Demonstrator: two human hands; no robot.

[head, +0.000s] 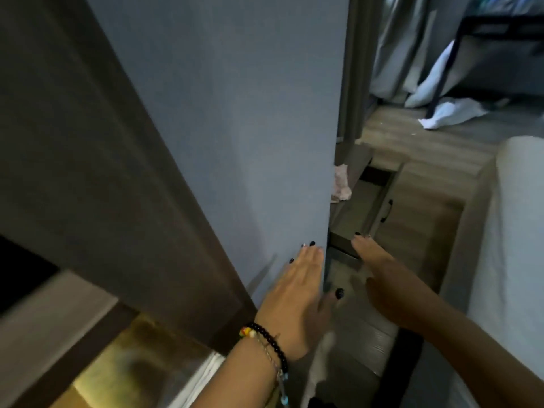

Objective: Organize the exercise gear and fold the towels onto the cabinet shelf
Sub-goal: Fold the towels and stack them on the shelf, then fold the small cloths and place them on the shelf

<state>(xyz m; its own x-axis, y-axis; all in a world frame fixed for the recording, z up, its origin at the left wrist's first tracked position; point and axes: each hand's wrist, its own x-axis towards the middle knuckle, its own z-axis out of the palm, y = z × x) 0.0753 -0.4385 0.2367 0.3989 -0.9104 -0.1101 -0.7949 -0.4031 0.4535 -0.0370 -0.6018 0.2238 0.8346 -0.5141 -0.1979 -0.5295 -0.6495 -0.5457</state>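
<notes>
A tall grey-blue cabinet door (223, 128) fills the middle of the view, seen edge-on along its right side. My left hand (297, 293), with beaded bracelets at the wrist, lies flat against the door near its lower right edge, fingers straight. My right hand (382, 278) reaches forward just right of the door edge, fingers extended toward an open drawer (371, 198). Neither hand holds anything. A pale pinkish cloth (341, 184) shows behind the door edge on the cabinet surface. A white towel (450, 113) lies crumpled on the floor far right.
A white-covered bed or sofa (506, 245) runs along the right side. A dark metal frame (447, 63) with hanging pale fabric stands at the back right. Wooden floor (418, 148) lies between them. A dark wood panel (73, 142) is at the left.
</notes>
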